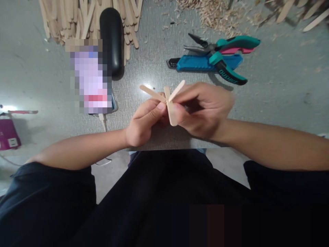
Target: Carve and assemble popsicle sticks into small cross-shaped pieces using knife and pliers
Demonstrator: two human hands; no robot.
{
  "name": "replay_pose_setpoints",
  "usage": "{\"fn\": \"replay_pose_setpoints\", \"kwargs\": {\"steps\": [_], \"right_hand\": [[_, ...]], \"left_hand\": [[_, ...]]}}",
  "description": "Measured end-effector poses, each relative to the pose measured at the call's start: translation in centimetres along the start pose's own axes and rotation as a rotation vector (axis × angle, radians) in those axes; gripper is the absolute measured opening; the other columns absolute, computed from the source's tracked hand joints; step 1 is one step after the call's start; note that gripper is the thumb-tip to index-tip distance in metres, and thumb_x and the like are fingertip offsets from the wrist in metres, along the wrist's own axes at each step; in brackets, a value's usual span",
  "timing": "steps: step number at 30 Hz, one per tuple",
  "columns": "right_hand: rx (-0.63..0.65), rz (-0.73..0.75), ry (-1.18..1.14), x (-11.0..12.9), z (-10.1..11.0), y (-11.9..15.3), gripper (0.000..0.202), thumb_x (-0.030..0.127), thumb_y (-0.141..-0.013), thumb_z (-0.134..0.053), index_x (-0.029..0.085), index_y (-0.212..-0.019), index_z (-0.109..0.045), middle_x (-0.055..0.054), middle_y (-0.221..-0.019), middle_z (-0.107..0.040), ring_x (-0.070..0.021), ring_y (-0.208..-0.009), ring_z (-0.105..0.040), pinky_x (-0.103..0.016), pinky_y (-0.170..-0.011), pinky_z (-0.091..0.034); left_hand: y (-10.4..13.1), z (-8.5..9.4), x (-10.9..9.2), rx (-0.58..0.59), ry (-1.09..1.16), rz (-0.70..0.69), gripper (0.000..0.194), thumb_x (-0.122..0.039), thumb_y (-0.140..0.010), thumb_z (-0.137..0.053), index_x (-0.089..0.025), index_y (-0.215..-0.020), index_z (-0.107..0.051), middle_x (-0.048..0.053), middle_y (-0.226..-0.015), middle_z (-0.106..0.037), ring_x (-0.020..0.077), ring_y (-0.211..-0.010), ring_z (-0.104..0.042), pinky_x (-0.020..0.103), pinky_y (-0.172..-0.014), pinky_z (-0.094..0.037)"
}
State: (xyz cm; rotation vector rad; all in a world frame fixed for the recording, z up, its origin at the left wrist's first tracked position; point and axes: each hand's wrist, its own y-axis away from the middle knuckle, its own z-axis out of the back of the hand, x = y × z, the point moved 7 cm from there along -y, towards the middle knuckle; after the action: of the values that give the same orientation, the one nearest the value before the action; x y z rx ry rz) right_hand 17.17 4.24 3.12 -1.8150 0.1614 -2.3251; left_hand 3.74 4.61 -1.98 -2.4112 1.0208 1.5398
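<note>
Left hand (146, 120) and right hand (205, 109) pinch crossed craft sticks (171, 112), seemingly part-joined, near the surface's (146, 65) near edge; loose sticks (88, 20) lie beyond.

Pliers (212, 48): teal capitals on the dark part of the lower handle (230, 73), a single word slanting down to the right along the grip.
Pliers wording: starts like "OUSH"; last letters too small and soft to call.
Phone screen (89, 73): pixelated, blue patch near top, red band lower down; any text there unreadable.
Purple block (7, 128): pale square patch (12, 142) with dark marks, can't tell if print or sockets.
Blue cutter (192, 63): lies partly under the pliers, nothing legible on the visible body.
</note>
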Motion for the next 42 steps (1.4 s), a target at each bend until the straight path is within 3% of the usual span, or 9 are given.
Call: {"fn": "replay_pose_setpoints", "kwargs": {"steps": [3, 6, 11, 14, 20, 24, 29, 37, 42], "right_hand": [[-0.005, -0.003, -0.027, 0.0, 0.1, -0.2, 0.022, 0.031, -0.097, -0.08, 0.032, -0.076, -0.075, 0.001, -0.071, -0.076, -0.02, -0.063, -0.066, -0.039, -0.062, -0.057], [0.05, -0.005, -0.073, -0.1, 0.4, -1.0, 0.015, 0.032, -0.094, -0.081, 0.029, -0.08, -0.079, 0.001, -0.067, -0.072, -0.0165, -0.058, -0.061, -0.033, -0.053, -0.051], [0.135, -0.14, -0.102, -0.9, 1.0, -2.0, 0.02, 0.025, -0.088, -0.09, 0.027, -0.075, -0.075, 0.002, -0.066, -0.069, -0.013, -0.056, -0.054, -0.03, -0.047, -0.043], [0.127, -0.174, -0.154, -1.0, 1.0, -2.3, 0.022, 0.018, -0.089, -0.088, 0.026, -0.074, -0.073, 0.003, -0.064, -0.067, -0.0109, -0.052, -0.053, -0.028, -0.046, -0.042], [0.149, -0.338, -0.256, -1.9, 0.2, -2.3, 0.033, 0.008, -0.096, -0.085, 0.024, -0.071, -0.069, 0.007, -0.055, -0.065, -0.0083, -0.04, -0.052, -0.025, -0.038, -0.036], [0.129, -0.344, -0.319, -2.1, -0.2, -2.1, 0.033, 0.006, -0.095, -0.088, 0.023, -0.072, -0.07, 0.006, -0.056, -0.066, -0.0083, -0.038, -0.054, -0.024, -0.035, -0.036], [0.091, -0.349, -0.323, -2.6, -0.6, -1.5, 0.028, 0.019, -0.099, -0.093, 0.024, -0.079, -0.073, 0.005, -0.058, -0.066, -0.0121, -0.044, -0.059, -0.027, -0.039, -0.047], [0.074, -0.375, -0.179, -1.5, 0.6, -2.4, 0.04, -0.008, -0.096, -0.074, 0.023, -0.071, -0.07, 0.007, -0.05, -0.058, -0.0079, -0.039, -0.049, -0.025, -0.039, -0.032], [0.109, -0.361, -0.198, -1.0, 0.6, -2.5, 0.04, -0.007, -0.097, -0.071, 0.023, -0.071, -0.074, 0.007, -0.049, -0.06, -0.0079, -0.038, -0.048, -0.026, -0.039, -0.03]], "left_hand": [[-0.1, -0.6, 0.1, 0.053, 0.035, -0.006, 0.064, -0.071, -0.1, -0.078, -0.024, -0.069, -0.047, 0.0, -0.069, -0.041, 0.0158, -0.064, -0.044, 0.036, -0.061, -0.042], [-0.5, -1.2, -0.3, 0.097, 0.082, -0.016, 0.072, -0.067, -0.1, -0.077, -0.024, -0.064, -0.033, -0.003, -0.064, -0.029, 0.0117, -0.056, -0.032, 0.032, -0.055, -0.032], [-0.8, -1.9, -0.7, 0.165, 0.106, 0.054, 0.077, -0.074, -0.102, -0.075, -0.024, -0.066, -0.029, -0.007, -0.06, -0.017, 0.0069, -0.047, -0.017, 0.028, -0.047, -0.02], [-0.9, -1.4, -0.6, 0.122, 0.152, 0.151, 0.069, -0.067, -0.11, -0.068, -0.024, -0.069, -0.032, -0.008, -0.061, -0.018, 0.0073, -0.048, -0.017, 0.025, -0.046, -0.026], [-0.7, -0.8, -0.2, 0.004, 0.278, 0.321, 0.053, -0.04, -0.126, -0.032, -0.023, -0.075, -0.04, -0.008, -0.063, -0.017, 0.0087, -0.048, -0.017, 0.021, -0.05, -0.037], [-0.8, -0.5, -0.1, -0.033, 0.266, 0.316, 0.052, -0.037, -0.125, -0.034, -0.023, -0.075, -0.042, -0.008, -0.061, -0.019, 0.0086, -0.046, -0.019, 0.021, -0.049, -0.036], [-1.1, -0.1, 0.1, -0.04, 0.346, 0.323, 0.053, -0.033, -0.125, -0.033, -0.023, -0.074, -0.045, -0.009, -0.057, -0.019, 0.0073, -0.042, -0.022, 0.021, -0.045, -0.032], [-0.6, -0.8, -0.4, -0.148, 0.465, 0.532, 0.055, -0.034, -0.128, -0.022, -0.022, -0.079, -0.043, -0.01, -0.055, -0.023, 0.0068, -0.038, -0.03, 0.019, -0.046, -0.035], [-0.4, -1.2, -0.2, -0.149, 0.48, 0.57, 0.054, -0.037, -0.129, -0.027, -0.023, -0.079, -0.041, -0.01, -0.055, -0.021, 0.0069, -0.038, -0.027, 0.02, -0.045, -0.031]]}}
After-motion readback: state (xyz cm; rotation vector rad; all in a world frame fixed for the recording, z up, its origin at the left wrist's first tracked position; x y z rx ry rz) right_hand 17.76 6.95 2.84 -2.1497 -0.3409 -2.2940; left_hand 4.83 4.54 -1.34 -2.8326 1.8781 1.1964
